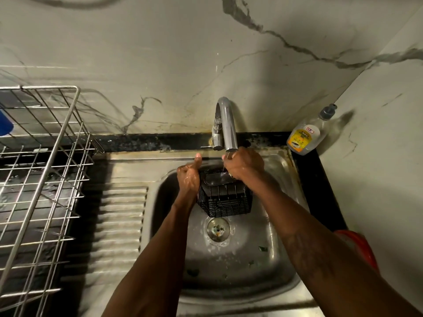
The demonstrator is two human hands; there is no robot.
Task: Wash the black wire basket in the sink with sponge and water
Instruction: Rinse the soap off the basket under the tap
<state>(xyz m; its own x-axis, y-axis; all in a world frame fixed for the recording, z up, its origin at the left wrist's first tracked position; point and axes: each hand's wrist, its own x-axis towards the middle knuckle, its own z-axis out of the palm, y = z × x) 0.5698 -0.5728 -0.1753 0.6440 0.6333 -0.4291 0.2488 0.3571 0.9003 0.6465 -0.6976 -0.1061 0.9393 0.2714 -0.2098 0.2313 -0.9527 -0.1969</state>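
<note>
The black wire basket (225,200) is held between the two hands, inside the sink (281,179), and tilted so that its open top faces up toward the tap (226,124). Its long axis runs from hand to hand, left to right. The left hand (188,177) is clamped on the basket's left end, fingers curled round the wires and the thumb raised. The right hand (245,164) is curled over the far right corner of the rim, directly under the spout. Whether it grips wire or a sponge cannot be told, and no sponge is seen. Both hands are touching the basket; the right is judged better placed for scrubbing while the left steadies. Just below the hands the drain (218,227) lies in the wet steel basin. Beyond the right hand a soap bottle (304,133) stands on the dark ledge. Well to the left of the left hand a wire dish rack (39,168) is seen.
</note>
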